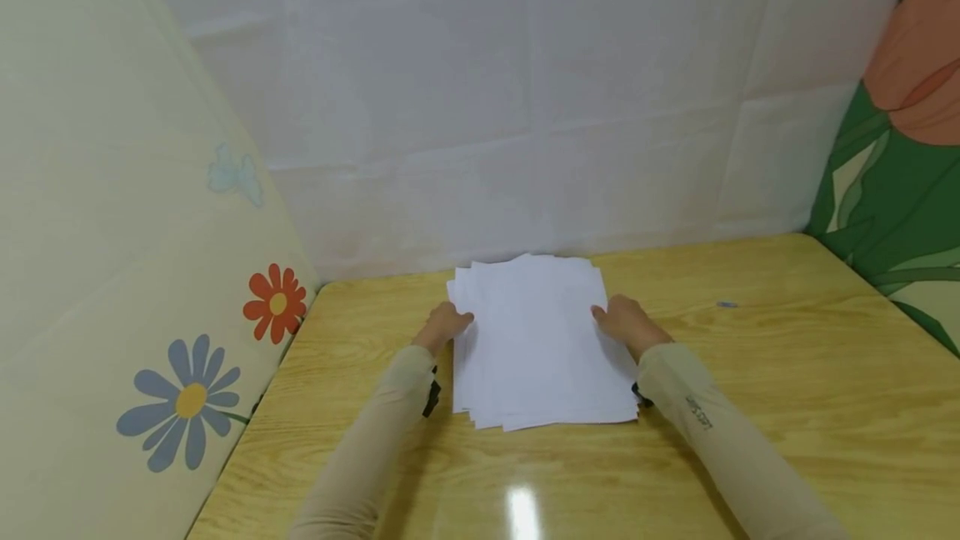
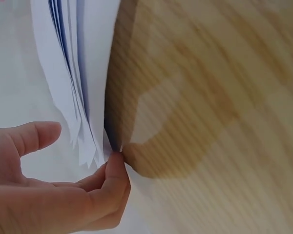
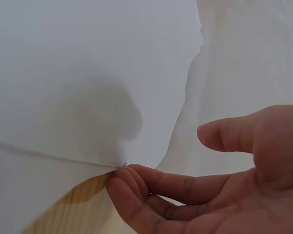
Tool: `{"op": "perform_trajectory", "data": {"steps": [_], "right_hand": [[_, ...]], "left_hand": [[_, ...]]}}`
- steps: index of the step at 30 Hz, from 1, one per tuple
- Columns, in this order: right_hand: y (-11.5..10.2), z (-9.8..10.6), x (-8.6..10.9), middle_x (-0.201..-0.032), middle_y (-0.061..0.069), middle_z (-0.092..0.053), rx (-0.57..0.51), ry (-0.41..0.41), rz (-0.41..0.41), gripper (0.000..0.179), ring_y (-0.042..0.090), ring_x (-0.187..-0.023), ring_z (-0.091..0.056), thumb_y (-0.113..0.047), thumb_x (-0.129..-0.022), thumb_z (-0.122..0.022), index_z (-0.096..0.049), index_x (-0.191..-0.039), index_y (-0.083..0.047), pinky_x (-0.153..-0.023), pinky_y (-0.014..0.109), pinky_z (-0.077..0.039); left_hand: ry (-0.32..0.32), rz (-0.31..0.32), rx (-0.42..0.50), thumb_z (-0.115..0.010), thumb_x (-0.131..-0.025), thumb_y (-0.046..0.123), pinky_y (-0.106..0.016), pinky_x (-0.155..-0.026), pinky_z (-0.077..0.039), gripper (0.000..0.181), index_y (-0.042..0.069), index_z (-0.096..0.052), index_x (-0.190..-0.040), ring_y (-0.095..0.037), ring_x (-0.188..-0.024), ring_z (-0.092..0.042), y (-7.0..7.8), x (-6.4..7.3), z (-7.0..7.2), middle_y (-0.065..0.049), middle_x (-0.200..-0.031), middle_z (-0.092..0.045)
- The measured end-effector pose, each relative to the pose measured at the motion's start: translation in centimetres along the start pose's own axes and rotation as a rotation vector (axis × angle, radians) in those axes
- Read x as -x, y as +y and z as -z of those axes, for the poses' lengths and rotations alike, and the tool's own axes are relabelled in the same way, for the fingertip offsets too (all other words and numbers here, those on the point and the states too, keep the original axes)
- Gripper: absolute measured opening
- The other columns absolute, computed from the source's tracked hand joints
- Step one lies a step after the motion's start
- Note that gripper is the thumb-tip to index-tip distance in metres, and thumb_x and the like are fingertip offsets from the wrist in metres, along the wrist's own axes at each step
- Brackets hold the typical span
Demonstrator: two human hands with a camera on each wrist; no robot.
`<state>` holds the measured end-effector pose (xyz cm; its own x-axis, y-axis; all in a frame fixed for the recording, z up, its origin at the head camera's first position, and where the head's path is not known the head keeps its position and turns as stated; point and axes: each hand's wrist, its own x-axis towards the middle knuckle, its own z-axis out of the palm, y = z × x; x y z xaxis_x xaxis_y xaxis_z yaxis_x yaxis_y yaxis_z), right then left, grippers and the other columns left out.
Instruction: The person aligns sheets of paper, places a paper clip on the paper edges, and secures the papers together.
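Observation:
A loose stack of white paper sheets lies on the wooden table, its edges fanned out unevenly. My left hand is at the stack's left side. In the left wrist view, the fingertips touch the bottom of the sheets' edge, and the thumb stands apart from them. On the opposite side is my right hand. Its fingertips meet the paper's edge in the right wrist view, with the thumb raised away from the fingers.
A small blue item lies on the wooden table to the right. Behind the table hangs a creased white cloth. A flower-printed panel borders the left side, and another with green leaves stands at the right.

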<state>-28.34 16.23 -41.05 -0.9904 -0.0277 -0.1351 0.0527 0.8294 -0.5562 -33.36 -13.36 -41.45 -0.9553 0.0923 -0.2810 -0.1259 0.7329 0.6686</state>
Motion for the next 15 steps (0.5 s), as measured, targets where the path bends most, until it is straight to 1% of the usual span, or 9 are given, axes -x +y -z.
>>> {"op": "perform_trajectory", "data": {"steps": [4,8,11,14,15], "right_hand": [[-0.19,-0.20,-0.15,-0.100,0.038,-0.056,-0.010,-0.019,-0.013,0.047,0.035,-0.085,-0.053,-0.018,-0.101,-0.039,-0.046,-0.109,0.028,-0.081,0.048,-0.047],[-0.24,-0.34,-0.32,-0.099,0.035,-0.056,-0.018,-0.039,-0.029,0.048,0.033,-0.084,-0.052,-0.019,-0.102,-0.038,-0.045,-0.112,0.028,-0.077,0.045,-0.047],[-0.24,-0.46,-0.47,-0.093,0.030,-0.056,-0.029,-0.045,-0.035,0.048,0.031,-0.081,-0.051,-0.019,-0.102,-0.038,-0.046,-0.112,0.027,-0.073,0.041,-0.047],[-0.34,-0.56,-0.52,-0.085,0.022,-0.053,-0.044,-0.053,-0.038,0.048,0.030,-0.079,-0.050,-0.020,-0.102,-0.038,-0.047,-0.111,0.026,-0.067,0.038,-0.045],[-0.36,-0.58,-0.52,-0.084,0.021,-0.052,-0.048,-0.058,-0.036,0.048,0.030,-0.079,-0.050,-0.020,-0.102,-0.038,-0.047,-0.111,0.026,-0.067,0.037,-0.045]], "left_hand": [[-0.014,0.007,0.055,-0.048,-0.099,0.023,-0.051,-0.110,-0.029,0.062,-0.015,-0.026,-0.143,-0.043,-0.137,-0.029,0.23,0.42,-0.04,-0.031,-0.150,-0.027],[0.004,0.013,0.124,-0.046,-0.100,0.020,-0.051,-0.110,-0.028,0.062,-0.016,-0.023,-0.144,-0.043,-0.138,-0.026,0.33,0.59,-0.19,-0.031,-0.150,-0.024],[0.021,0.007,0.204,-0.046,-0.099,0.017,-0.051,-0.111,-0.026,0.062,-0.016,-0.019,-0.144,-0.042,-0.139,-0.023,0.32,0.73,-0.32,-0.031,-0.152,-0.020],[0.031,0.010,0.285,-0.045,-0.099,0.015,-0.050,-0.112,-0.024,0.063,-0.016,-0.016,-0.145,-0.041,-0.140,-0.020,0.37,0.86,-0.40,-0.031,-0.153,-0.017],[0.032,0.013,0.316,-0.045,-0.098,0.014,-0.048,-0.112,-0.026,0.063,-0.016,-0.015,-0.145,-0.041,-0.138,-0.024,0.34,0.86,-0.44,-0.031,-0.153,-0.018]]}}
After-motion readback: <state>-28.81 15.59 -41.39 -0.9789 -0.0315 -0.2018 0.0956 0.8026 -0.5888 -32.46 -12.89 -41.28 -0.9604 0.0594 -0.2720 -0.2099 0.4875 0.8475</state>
